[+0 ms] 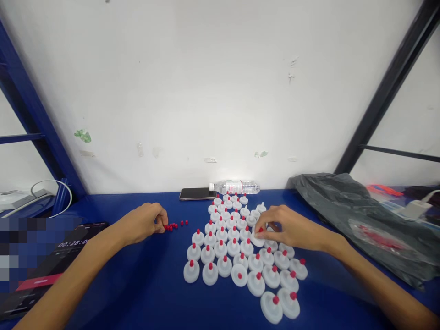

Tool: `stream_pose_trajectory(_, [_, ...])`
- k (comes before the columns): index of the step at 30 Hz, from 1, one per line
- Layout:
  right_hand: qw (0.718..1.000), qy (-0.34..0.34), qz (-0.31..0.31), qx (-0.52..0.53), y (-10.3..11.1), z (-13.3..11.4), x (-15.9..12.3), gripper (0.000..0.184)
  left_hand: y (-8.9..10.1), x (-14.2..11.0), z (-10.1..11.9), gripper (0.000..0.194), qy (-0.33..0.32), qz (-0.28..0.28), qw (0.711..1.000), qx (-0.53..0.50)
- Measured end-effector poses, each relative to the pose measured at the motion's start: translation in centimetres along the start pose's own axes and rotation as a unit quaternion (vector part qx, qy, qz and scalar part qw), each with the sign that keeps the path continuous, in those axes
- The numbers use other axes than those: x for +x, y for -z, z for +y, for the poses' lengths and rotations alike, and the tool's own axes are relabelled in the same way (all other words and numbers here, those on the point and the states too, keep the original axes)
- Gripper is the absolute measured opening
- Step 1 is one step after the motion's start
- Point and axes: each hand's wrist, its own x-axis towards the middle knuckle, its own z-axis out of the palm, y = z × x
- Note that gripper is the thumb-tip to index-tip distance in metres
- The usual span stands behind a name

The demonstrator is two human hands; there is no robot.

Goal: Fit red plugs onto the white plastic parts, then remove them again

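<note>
Many white plastic discs with short spouts [220, 249] stand on the blue table, most with a small red cap on top. My right hand [280, 224] reaches in at their right side, thumb and fingers pinched around a red cap [261, 230] on one disc. A few discs near that hand, such as an uncapped disc [261, 207], show bare white spouts. On the left, my left hand [151, 220] is closed, its fingertips down at a small row of loose red caps [176, 225]. A cap shows right at those fingertips; the inside of the pinch is partly hidden.
Against the wall lie a dark phone [197, 194] and a water bottle [235, 187]. A large grey plastic bag [343, 220] covers the right side of the table. At left rests a device showing a timer [58, 256]. Blue and dark frame posts [381, 82] rise at both sides.
</note>
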Motion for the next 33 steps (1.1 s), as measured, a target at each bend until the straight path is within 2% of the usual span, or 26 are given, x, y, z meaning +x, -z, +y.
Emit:
stream_pose_trajectory(5, [0.999, 0.000, 0.034, 0.003, -0.1, 0.3, 0.2, 0.035, -0.3, 0.2, -0.2, 0.016, -0.015, 0.004, 1.000, -0.002])
stream_pose_trajectory(11, [0.999, -0.003, 0.036, 0.021, -0.2, 0.9, 0.3, 0.030, -0.3, 0.2, 0.0, 0.015, -0.021, 0.002, 1.000, -0.007])
stream_pose_trajectory(17, [0.997, -0.010, 0.072, 0.021, -0.3, 1.0, 0.2, 0.031, -0.2, 0.2, 0.2, 0.016, -0.021, 0.004, 1.000, 0.000])
stream_pose_trajectory(25, [0.996, 0.013, 0.075, 0.034, -0.5, 1.2, 0.4, 0.032, 0.4, -0.2, 1.0, 0.020, -0.010, -0.004, 1.000, 0.006])
stream_pose_trajectory(30, [0.991, -0.009, 0.095, 0.097, -0.7, 1.2, 0.2, 0.026, 1.2, -0.9, 2.5, 0.046, -0.004, 0.058, 0.997, 0.045])
stream_pose_trajectory(33, [0.988, -0.006, 0.105, 0.111, -0.7, 1.0, 0.2, 0.023, 1.4, -1.1, 3.1, 0.048, -0.010, 0.094, 0.993, 0.075])
